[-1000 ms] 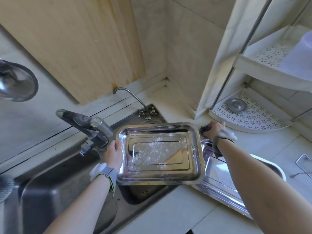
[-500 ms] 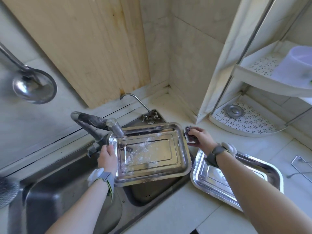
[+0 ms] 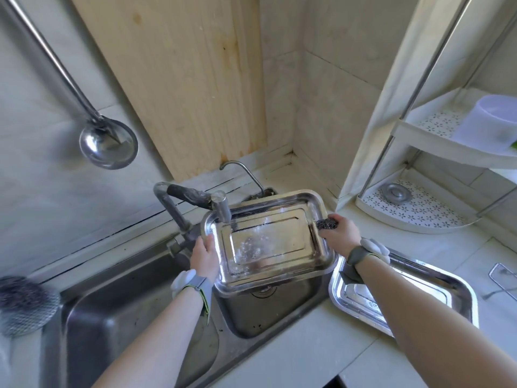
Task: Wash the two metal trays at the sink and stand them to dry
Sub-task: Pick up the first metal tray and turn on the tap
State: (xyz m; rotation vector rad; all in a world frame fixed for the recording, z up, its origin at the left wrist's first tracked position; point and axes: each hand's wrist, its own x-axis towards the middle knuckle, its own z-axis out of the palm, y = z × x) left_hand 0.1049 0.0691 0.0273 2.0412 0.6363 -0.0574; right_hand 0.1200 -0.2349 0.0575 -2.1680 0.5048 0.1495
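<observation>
So, pale counter (image 3: 307, 354) in a tiled corner, with a steel double sink (image 3: 117, 317). Two metal trays: the wet tray (image 3: 274, 242) is over the right basin under the tap (image 3: 221, 205), the second tray (image 3: 447, 298) flat on the counter beside it. Left hand (image 3: 204, 254) curls round the wet tray's left rim; right hand (image 3: 338, 233) pinches a dark scourer (image 3: 326, 223) at its right rim.

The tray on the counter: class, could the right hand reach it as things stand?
Probably yes: the counter tray lies close beside the right hand with nothing between, though that hand is full, gripping a scourer.
</observation>
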